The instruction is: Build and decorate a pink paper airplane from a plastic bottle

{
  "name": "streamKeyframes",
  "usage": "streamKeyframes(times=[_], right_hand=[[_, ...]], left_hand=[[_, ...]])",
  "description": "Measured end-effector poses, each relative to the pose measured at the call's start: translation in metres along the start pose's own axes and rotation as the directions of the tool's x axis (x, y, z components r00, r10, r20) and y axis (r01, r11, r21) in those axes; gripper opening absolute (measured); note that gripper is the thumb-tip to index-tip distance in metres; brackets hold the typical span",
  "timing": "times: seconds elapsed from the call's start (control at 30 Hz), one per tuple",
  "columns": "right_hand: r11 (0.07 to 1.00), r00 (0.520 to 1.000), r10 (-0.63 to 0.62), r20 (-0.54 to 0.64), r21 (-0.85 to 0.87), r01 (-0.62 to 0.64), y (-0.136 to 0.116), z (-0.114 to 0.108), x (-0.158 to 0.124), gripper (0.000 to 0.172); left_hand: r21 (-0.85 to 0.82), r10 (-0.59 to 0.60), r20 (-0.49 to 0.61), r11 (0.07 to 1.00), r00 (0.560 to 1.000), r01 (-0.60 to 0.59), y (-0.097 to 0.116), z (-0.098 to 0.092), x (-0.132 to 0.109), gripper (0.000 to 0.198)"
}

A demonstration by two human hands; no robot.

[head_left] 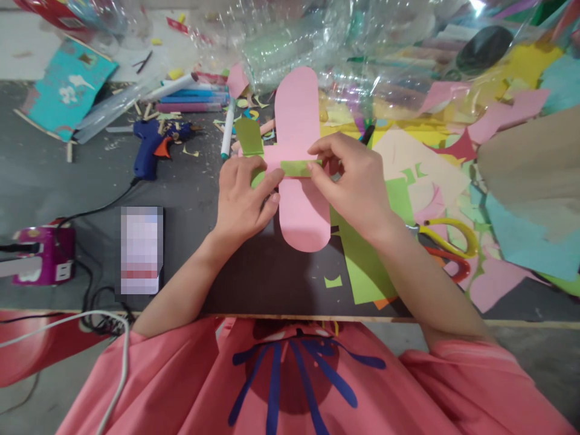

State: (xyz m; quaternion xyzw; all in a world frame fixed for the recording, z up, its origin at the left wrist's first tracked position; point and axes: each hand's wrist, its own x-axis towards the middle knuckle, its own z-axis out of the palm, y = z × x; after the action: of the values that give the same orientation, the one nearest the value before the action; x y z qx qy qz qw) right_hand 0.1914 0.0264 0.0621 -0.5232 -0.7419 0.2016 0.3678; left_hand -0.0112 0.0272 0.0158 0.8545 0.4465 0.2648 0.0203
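Note:
A pink paper cutout with rounded long ends lies in front of me, its short side arms partly under my hands. Across its middle runs a light green paper strip. My left hand is closed at the cutout's left arm, its index fingertip at the strip's left end. Thumb and fingers of my right hand pinch around the strip's right end. An olive green paper piece sits just beyond my left fingers. Below my right forearm lies a green paper sheet.
Left are a blue glue gun with its cord, a phone and a purple power socket block. Scissors and paper scraps lie right. Markers and clear plastic fill the back.

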Motion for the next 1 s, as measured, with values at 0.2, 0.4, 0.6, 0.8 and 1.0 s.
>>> streamKeyframes(times=[0.2,0.4,0.6,0.8,1.0], right_hand=[[0.998,0.999,0.05,0.02,-0.023,-0.05,0.001,-0.014,0.004,0.006],[0.992,0.992,0.123,-0.024,-0.031,-0.124,0.007,-0.029,0.011,0.006],[0.995,0.999,0.027,-0.036,-0.098,-0.03,0.015,-0.021,0.011,0.012],[0.998,0.998,-0.013,0.06,-0.064,0.017,0.028,0.006,0.005,0.026],[0.998,0.996,0.001,0.093,-0.069,0.006,0.031,0.014,0.003,0.025]], left_hand=[[0.048,0.008,0.009,0.999,1.0,-0.009,0.001,-0.001,0.0,0.051],[0.065,0.037,-0.031,0.997,0.999,-0.035,0.0,0.0,0.0,0.051],[0.051,-0.018,0.025,0.999,1.0,0.017,0.002,-0.001,-0.001,0.049],[0.05,-0.038,0.008,0.998,0.999,0.037,0.006,-0.001,-0.002,0.048],[0.052,-0.014,-0.002,0.999,1.0,0.014,0.01,-0.002,-0.003,0.05]])
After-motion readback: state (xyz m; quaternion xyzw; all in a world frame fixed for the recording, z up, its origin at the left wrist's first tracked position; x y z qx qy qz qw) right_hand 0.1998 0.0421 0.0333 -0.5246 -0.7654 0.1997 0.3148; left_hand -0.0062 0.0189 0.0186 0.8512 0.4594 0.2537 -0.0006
